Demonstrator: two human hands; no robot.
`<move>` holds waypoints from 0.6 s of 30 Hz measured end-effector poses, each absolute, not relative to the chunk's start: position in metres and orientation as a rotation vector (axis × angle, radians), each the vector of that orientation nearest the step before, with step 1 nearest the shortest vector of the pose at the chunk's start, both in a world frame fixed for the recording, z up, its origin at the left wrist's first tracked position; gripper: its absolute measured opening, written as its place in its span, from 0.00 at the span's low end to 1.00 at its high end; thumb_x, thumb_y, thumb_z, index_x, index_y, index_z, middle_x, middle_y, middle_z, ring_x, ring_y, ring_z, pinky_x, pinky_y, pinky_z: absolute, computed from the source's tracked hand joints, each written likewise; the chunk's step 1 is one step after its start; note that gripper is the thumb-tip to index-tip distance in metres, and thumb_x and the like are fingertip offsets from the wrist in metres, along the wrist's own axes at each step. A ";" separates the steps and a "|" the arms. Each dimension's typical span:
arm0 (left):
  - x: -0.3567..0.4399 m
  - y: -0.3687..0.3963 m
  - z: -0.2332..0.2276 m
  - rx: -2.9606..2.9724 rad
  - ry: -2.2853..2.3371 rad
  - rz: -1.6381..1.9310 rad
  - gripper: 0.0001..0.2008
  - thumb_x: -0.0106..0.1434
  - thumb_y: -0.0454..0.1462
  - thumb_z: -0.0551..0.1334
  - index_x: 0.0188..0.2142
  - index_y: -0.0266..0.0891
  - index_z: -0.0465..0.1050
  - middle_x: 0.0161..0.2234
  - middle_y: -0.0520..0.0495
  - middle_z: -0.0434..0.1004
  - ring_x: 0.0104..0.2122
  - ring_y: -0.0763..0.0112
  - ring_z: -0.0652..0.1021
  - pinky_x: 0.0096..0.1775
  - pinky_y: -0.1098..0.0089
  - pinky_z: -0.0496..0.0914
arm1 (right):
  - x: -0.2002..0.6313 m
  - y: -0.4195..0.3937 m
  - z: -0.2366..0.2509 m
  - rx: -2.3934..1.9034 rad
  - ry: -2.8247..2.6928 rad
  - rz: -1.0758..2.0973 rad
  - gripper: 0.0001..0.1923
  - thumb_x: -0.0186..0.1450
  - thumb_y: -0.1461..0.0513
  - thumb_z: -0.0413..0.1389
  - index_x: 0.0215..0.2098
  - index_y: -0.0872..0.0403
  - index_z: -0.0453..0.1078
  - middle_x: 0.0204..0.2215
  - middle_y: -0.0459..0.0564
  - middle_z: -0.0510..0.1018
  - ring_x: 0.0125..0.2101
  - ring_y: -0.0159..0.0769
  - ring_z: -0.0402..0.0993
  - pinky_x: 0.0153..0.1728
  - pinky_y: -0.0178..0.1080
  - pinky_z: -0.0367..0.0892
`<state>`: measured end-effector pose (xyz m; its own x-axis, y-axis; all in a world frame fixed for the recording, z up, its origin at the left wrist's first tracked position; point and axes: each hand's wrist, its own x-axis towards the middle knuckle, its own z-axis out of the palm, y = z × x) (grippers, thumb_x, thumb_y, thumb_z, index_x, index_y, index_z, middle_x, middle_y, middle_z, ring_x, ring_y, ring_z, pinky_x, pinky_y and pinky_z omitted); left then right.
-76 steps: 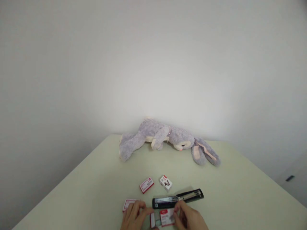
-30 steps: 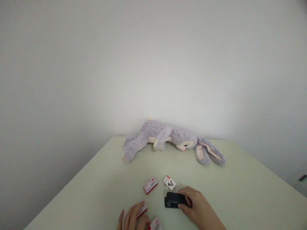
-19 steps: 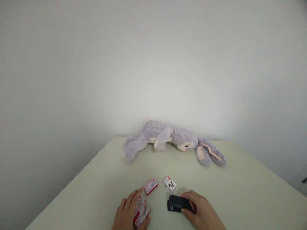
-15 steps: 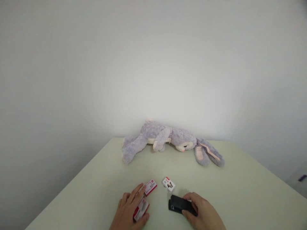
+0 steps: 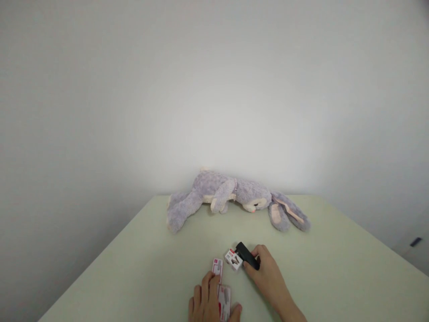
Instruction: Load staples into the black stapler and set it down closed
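- a pale green table (image 5: pixel 335 277) is seen from above, filling the lower part of the frame, with a plain white wall behind it.
- the right hand (image 5: pixel 268 275), at lower centre, is closed around the near end of a black stapler (image 5: pixel 247 255); the stapler is held slanting up and to the left, its far end just beside a small white staple box (image 5: pixel 233 259), possibly touching it.
- the right wrist is stretched forward from the bottom edge, fingers curled over the stapler's top and thumb tucked beside it, a grip that suits pressing or sliding the tool.
- the left hand (image 5: pixel 209 304), at the bottom centre, is laid half flat over a red and white staple box (image 5: pixel 224 302), fingers loosely bent, apparently steadying it.
- another red and white box (image 5: pixel 217 267) stands just past the left fingertips; whether it is touched cannot be told.
- a grey plush rabbit (image 5: pixel 231 199) is laid on its side along the table's far edge, well apart from both hands.
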<state>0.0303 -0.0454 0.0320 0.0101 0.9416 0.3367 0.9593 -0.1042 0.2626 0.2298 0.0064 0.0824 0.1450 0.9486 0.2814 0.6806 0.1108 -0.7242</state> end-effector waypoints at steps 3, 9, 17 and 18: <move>0.038 -0.041 0.029 -2.144 -2.061 -0.717 0.37 0.50 0.49 0.70 0.59 0.41 0.72 0.61 0.36 0.72 0.51 0.48 0.74 0.46 0.55 0.68 | 0.213 -0.004 0.079 -1.599 -1.586 0.459 0.06 0.58 0.59 0.56 0.33 0.48 0.63 0.31 0.43 0.73 0.31 0.36 0.70 0.33 0.37 0.63; 0.033 -0.029 0.039 -2.169 -1.949 -0.773 0.38 0.57 0.49 0.68 0.66 0.51 0.64 0.60 0.40 0.72 0.49 0.52 0.74 0.45 0.56 0.67 | 0.197 -0.035 0.066 -1.521 -1.413 0.756 0.14 0.61 0.50 0.59 0.38 0.49 0.67 0.30 0.46 0.77 0.31 0.39 0.74 0.33 0.38 0.69; 0.006 -0.032 0.033 -2.201 -1.868 -0.683 0.28 0.68 0.46 0.59 0.67 0.56 0.62 0.60 0.44 0.72 0.50 0.55 0.75 0.45 0.58 0.69 | 0.169 -0.039 0.032 -1.277 -1.156 0.971 0.29 0.59 0.40 0.59 0.46 0.53 0.74 0.39 0.57 0.82 0.38 0.47 0.79 0.35 0.43 0.76; -0.001 -0.034 0.031 -2.190 -1.892 -0.656 0.27 0.68 0.46 0.58 0.66 0.56 0.63 0.60 0.45 0.73 0.50 0.56 0.75 0.45 0.58 0.70 | 0.162 -0.039 0.030 -1.266 -1.169 0.980 0.29 0.59 0.40 0.59 0.45 0.53 0.75 0.39 0.57 0.82 0.38 0.47 0.79 0.35 0.43 0.76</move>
<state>-0.0006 -0.0341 0.0312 0.0961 0.8958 0.4339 0.9722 -0.1780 0.1521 0.1618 -0.0388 0.0296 0.1710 0.9803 0.0988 0.0740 0.0872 -0.9934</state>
